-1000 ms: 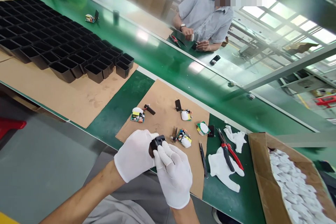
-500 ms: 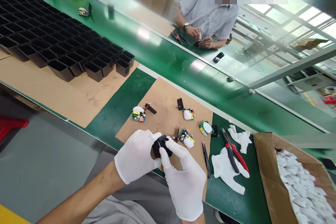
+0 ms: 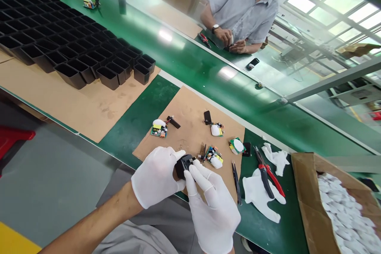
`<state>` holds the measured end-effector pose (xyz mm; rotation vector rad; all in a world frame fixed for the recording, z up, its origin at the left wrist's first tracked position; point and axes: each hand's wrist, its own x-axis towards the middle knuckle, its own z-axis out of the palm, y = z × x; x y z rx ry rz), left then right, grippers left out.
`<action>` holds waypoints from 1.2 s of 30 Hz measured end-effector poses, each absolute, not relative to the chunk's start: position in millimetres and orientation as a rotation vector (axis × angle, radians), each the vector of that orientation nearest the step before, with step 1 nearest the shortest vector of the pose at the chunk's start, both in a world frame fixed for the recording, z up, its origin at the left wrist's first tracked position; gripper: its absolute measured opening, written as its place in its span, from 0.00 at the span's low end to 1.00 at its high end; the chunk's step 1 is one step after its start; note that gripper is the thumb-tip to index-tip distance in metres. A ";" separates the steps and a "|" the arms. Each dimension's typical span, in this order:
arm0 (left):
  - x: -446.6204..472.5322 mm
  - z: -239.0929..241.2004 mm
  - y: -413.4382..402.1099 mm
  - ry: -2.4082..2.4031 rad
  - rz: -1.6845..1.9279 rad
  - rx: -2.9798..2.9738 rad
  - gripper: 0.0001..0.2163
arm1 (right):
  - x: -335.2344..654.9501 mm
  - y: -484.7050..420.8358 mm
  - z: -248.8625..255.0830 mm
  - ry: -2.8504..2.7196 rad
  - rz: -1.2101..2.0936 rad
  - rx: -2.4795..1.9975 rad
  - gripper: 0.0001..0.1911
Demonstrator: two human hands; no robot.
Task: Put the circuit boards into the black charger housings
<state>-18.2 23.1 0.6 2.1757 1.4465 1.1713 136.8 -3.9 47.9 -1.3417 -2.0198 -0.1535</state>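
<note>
Both my hands wear white gloves and meet over the cardboard's front edge. My left hand (image 3: 157, 176) is closed around a small black plastic housing (image 3: 180, 168), thumb along its top. My right hand (image 3: 212, 202) is pinched at the housing's right edge, where a thin black piece shows at the opening. The glove hides part of that piece, and what lies inside the housing cannot be made out. Just beyond my fingers lies a circuit board (image 3: 213, 156) with a white pad and a black end piece. More such boards lie behind, including one at left (image 3: 159, 127).
Rows of black plastic cups (image 3: 67, 71) cover the left side. At right lie black tweezers (image 3: 237, 182), red-handled pliers (image 3: 269, 174), a loose white glove (image 3: 258, 198) and a carton (image 3: 308, 198) of white pads. Across the green bench a co-worker (image 3: 238, 12) handles a small part.
My right hand has shifted slightly right and down, its fingers drawn back a little from the top of the housing. More of the opening and the thin black piece now shows.
</note>
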 end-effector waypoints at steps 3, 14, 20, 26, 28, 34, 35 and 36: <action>-17.6 1.0 24.0 1.452 1.134 2.215 0.12 | 136.2 -6.6 42.2 -2.036 -0.205 -1.348 0.14; -16.8 1.9 24.8 1.510 1.025 2.286 0.02 | 134.6 -8.7 34.1 -2.147 -0.306 -1.302 0.13; -12.1 13.5 28.9 1.515 1.221 2.178 0.06 | 137.1 -2.3 45.8 -2.118 -0.359 -1.248 0.16; -8.1 10.1 33.8 1.634 1.045 2.191 0.05 | 136.9 2.8 26.5 -2.098 -0.357 -1.255 0.16; -8.5 8.4 33.7 1.628 1.041 2.195 0.04 | 137.1 2.8 20.0 -2.097 -0.348 -1.280 0.15; -9.9 7.1 31.7 1.586 1.045 2.218 0.06 | 138.3 1.3 14.4 -2.052 -0.310 -1.398 0.10; -9.8 5.7 31.0 1.591 1.055 2.206 0.07 | 138.6 1.1 14.1 -2.048 -0.290 -1.423 0.10; -9.7 4.0 29.9 1.599 1.069 2.189 0.09 | 138.9 1.0 13.7 -2.047 -0.271 -1.452 0.11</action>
